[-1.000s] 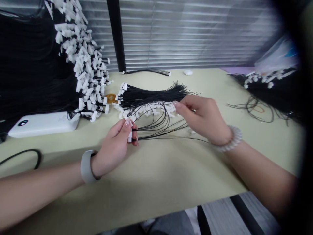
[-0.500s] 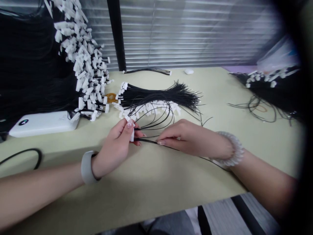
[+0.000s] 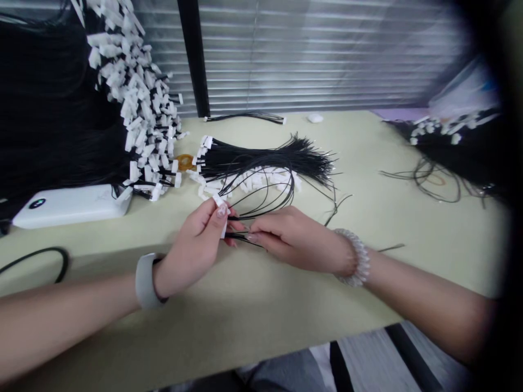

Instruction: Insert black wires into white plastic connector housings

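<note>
White connector [image 3: 223,231] on thin black wires [image 3: 239,237] in left hand [image 3: 190,247].

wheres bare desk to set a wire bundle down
Bare desk lies in front of the left hand and right hand, and between the black wire bundle and the looped wires. Crowded: back left, around the white power bank.

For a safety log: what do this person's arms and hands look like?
The left forearm and right forearm are bare, no sleeves or gloves. The left hand wears a wide grey wristband; the right hand, a translucent beaded bracelet. Nails look pale, polished.
</note>
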